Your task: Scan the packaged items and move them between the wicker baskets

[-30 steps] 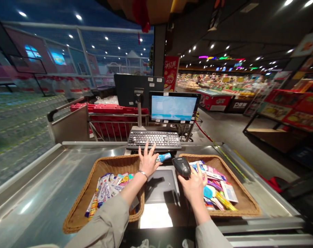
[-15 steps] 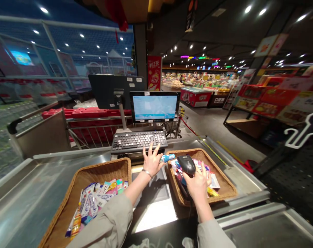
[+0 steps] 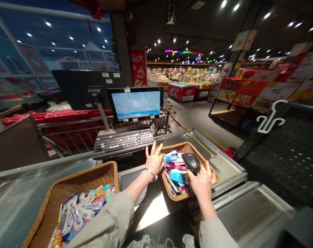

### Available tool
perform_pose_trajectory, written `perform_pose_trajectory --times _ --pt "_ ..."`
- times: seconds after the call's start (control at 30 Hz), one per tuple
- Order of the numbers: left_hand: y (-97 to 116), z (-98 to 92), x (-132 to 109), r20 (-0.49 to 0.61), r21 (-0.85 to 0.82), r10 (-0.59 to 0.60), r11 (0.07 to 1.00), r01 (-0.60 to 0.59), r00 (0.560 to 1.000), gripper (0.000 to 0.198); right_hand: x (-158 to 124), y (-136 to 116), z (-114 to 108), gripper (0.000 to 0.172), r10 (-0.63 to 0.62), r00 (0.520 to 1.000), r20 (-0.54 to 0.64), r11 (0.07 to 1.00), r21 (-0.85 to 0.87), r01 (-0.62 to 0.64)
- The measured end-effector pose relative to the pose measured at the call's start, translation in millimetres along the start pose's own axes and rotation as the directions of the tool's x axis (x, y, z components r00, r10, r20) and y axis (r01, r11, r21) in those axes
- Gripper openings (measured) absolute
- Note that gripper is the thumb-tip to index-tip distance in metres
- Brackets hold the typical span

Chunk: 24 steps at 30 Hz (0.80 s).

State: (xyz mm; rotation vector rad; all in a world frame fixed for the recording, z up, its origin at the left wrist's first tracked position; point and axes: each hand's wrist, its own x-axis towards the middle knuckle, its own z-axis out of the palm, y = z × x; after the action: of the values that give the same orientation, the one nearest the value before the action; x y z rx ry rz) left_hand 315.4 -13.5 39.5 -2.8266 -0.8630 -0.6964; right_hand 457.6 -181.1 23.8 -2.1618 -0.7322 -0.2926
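My left hand (image 3: 155, 163) is at the left rim of the right wicker basket (image 3: 177, 197). Its thumb and forefinger pinch the end of a small blue packet (image 3: 171, 158), while the other fingers spread upward. My right hand (image 3: 201, 181) grips a black handheld barcode scanner (image 3: 191, 162) over the same basket; the scanner's handle is mostly hidden. Beneath the scanner lie several mixed snack packets, among them a bright blue one (image 3: 177, 176). Left of my forearm, the other wicker basket (image 3: 53, 193) holds several white-and-blue wrapped packets (image 3: 75, 217).
A black keyboard (image 3: 124, 142) and a lit monitor (image 3: 135, 104) stand behind the baskets, with a second screen seen from its back (image 3: 79, 90) at left. The metal counter (image 3: 230, 169) runs right. A white hanger hook (image 3: 268, 120) hangs at far right.
The view has turned right. The blue packet and my left hand are now lower against the right basket, and the scanner has shifted toward its right side, uncovering more packets.
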Motion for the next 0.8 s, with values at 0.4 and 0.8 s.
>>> perform_pose_trajectory --times 0.4,0.8 --pt "30.5 30.2 15.2 0.023 -0.085 0.135 0.988 -0.133 0.991 0.04 3.8 34.7 -12.0 0.044 0.024 0.999 -0.025 1.0 -0.018 -0.024" --pt "49.0 50.3 32.6 0.006 -0.085 0.168 0.982 -0.167 0.986 0.041 2.1 42.0 -21.5 0.051 0.058 0.997 -0.048 0.996 -0.06 -0.061"
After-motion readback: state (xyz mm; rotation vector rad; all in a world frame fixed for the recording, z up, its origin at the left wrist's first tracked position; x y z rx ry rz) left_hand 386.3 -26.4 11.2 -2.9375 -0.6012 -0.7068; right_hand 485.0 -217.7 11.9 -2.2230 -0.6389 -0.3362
